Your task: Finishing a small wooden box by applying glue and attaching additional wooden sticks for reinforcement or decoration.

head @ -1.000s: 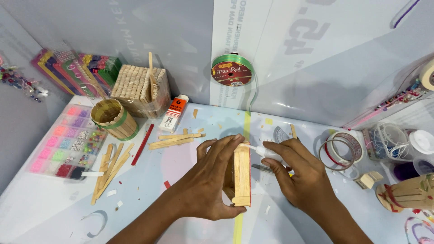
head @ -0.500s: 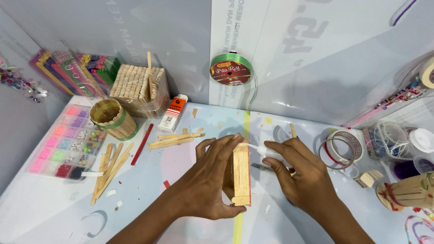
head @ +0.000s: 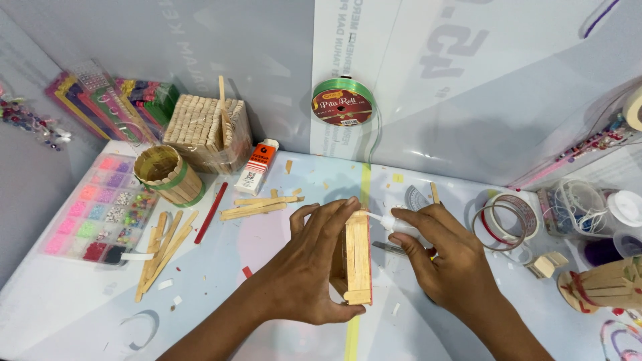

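Pale blue tabletop [head: 100,321] carries craft clutter. At its centre the left hand [head: 301,267] closes around an upright panel of glued wooden sticks [head: 358,257], thumb low, fingers over the top. At three o'clock the right hand [head: 448,261] pinches a small white glue tube [head: 394,224], nozzle touching the panel's top. Loose sticks [head: 257,206] lie at eleven o'clock; a green ribbon spool [head: 342,101] stands at twelve.

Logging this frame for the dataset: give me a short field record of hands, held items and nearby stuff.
left hand: grips the stick panel, held upright on edge
right hand: holds a white glue tube, nozzle at the panel's top end
table: pale, with paper scraps
left side: bead tray, loose sticks, round stick cup
back: ribbon spool
right side: tape rolls
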